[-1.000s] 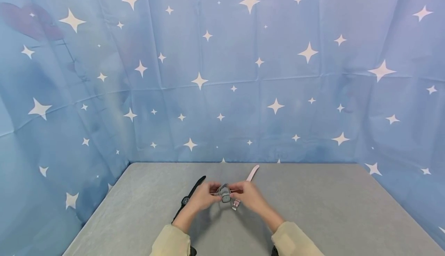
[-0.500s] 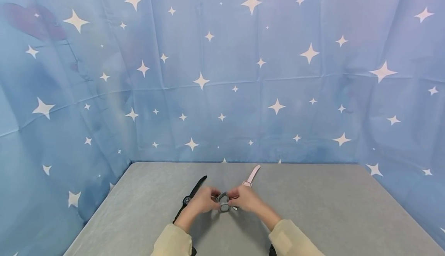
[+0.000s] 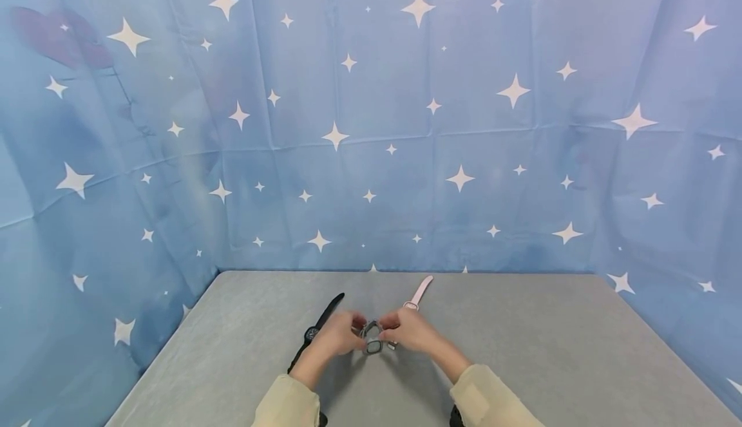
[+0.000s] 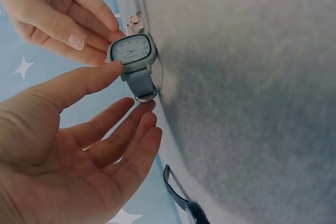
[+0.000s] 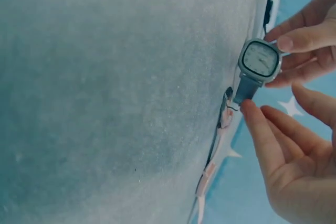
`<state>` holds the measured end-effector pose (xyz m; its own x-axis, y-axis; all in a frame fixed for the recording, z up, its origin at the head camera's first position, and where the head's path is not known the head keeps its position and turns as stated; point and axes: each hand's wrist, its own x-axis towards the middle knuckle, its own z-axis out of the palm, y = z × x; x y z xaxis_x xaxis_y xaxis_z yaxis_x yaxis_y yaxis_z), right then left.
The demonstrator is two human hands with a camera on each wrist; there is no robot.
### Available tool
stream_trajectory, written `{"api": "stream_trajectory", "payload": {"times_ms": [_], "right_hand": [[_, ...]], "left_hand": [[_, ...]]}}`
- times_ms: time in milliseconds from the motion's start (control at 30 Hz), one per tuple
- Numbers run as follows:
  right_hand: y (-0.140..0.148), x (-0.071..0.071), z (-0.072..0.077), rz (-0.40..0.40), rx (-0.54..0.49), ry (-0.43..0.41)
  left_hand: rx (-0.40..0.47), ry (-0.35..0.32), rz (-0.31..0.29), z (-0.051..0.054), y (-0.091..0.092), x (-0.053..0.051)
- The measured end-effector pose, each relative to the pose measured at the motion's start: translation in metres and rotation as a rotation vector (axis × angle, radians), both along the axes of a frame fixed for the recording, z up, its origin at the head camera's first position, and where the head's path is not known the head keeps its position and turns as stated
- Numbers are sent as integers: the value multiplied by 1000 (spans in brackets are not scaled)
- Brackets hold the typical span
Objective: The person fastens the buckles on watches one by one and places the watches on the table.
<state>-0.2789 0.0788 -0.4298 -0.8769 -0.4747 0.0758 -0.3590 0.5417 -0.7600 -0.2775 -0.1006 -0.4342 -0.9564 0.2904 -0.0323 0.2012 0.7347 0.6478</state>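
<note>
A grey watch with a rounded square face is held between the two hands at the middle of the table. My left hand pinches it; in the left wrist view its thumb lies on the edge of the watch case, with fingertips by the strap loop. My right hand is on the other side. In the right wrist view, its forefinger touches the grey strap below the face, while the thumb stands apart from the watch. The face shows upright in both wrist views.
On the grey table, a black watch lies stretched out beside the left hand. A pink watch lies behind the right hand, partly covered by it. A blue curtain with white stars hangs behind the table.
Both hands and the grey watch have moved slightly nearer the body from a second ago. The right hand has uncovered the pink watch's face. Little has changed over the last half second.
</note>
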Motion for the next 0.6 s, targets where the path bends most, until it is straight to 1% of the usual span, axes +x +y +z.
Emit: {"api": "stream_trajectory", "payload": {"times_ms": [200, 367, 600], "right_hand": [[5, 1, 4, -12, 7, -7], [10, -1, 5, -18, 20, -8], [16, -1, 7, -29, 19, -17]], "left_hand": [[28, -12, 28, 5, 2, 2], [22, 14, 14, 8, 3, 3], [60, 18, -4, 11, 7, 2]]}}
